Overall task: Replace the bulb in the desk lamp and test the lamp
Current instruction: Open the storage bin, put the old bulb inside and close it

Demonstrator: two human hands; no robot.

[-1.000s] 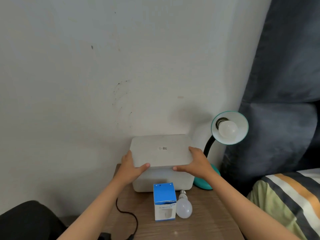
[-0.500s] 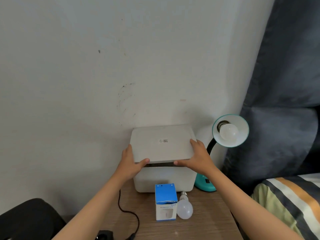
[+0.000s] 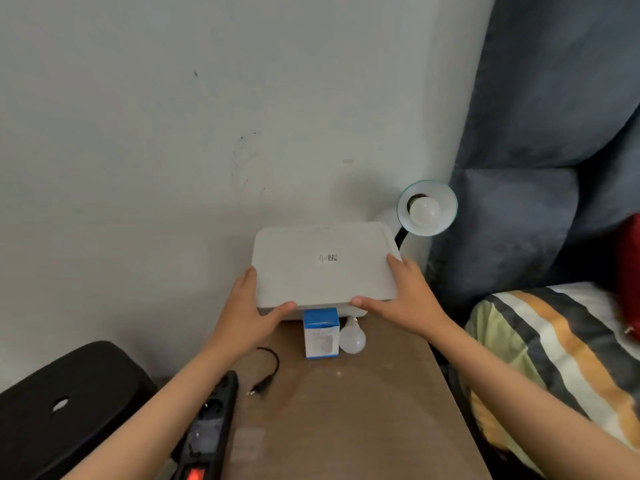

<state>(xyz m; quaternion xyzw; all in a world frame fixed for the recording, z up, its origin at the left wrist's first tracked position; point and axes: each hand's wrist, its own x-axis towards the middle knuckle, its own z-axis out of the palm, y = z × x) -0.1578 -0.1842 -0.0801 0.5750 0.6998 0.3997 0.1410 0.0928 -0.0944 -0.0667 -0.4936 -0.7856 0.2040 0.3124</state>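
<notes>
My left hand (image 3: 250, 308) and my right hand (image 3: 403, 296) grip the two front corners of a flat white lid (image 3: 322, 265), held level above the white box, whose edge (image 3: 356, 310) barely shows beneath. The teal desk lamp (image 3: 446, 199) stands at the back right against the wall, with a white bulb (image 3: 424, 211) in its shade facing me. A loose white bulb (image 3: 352, 337) lies on the wooden table (image 3: 346, 410) beside a blue and white bulb carton (image 3: 321, 332). The lamp's base is hidden behind my right hand.
A black power strip (image 3: 211, 420) with a lit red switch lies along the table's left edge, and a black plug with its cord (image 3: 265, 379) lies loose beside it. A black stool (image 3: 65, 407) stands at the left. A bed with a striped blanket (image 3: 554, 348) and a dark headboard (image 3: 554, 133) sits to the right.
Both hands have lifted the white lid off the box and brought it toward me. My head has tilted down, bringing the power strip and loose plug into view.
</notes>
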